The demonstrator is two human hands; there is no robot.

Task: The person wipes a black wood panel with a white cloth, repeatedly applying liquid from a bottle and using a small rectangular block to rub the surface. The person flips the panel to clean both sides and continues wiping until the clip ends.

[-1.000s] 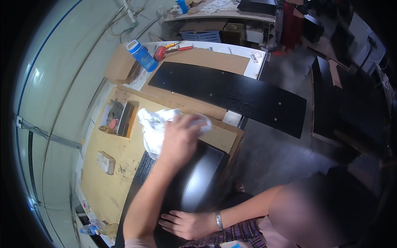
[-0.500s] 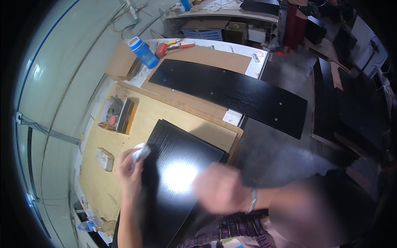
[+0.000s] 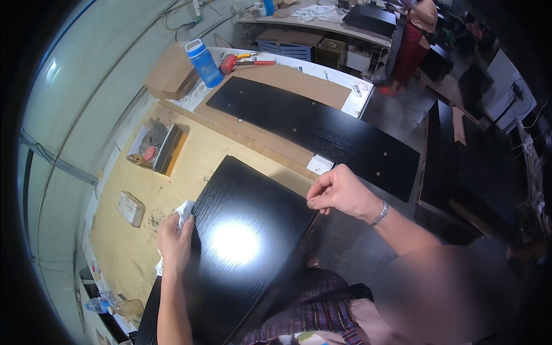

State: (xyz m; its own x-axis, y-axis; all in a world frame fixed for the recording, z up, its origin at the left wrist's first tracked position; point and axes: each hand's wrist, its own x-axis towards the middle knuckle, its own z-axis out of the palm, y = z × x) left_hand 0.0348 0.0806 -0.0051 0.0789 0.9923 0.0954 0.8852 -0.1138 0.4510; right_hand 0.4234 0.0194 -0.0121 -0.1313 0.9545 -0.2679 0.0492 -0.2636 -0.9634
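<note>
Here, a black panel (image 3: pixel 247 201).
Left hand (image 3: pixel 174 241) pinches white cloth (image 3: pixel 184 210) at left edge; right hand (image 3: pixel 348 194), fingertips together, at far right corner.

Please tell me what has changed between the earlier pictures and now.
The left hand, holding the white cloth, moved back and leftward from the near black panel's far end to its left edge. The right hand left the panel's near part and went forward to its far right corner. The long black panel and blue bottle stayed put.
</note>
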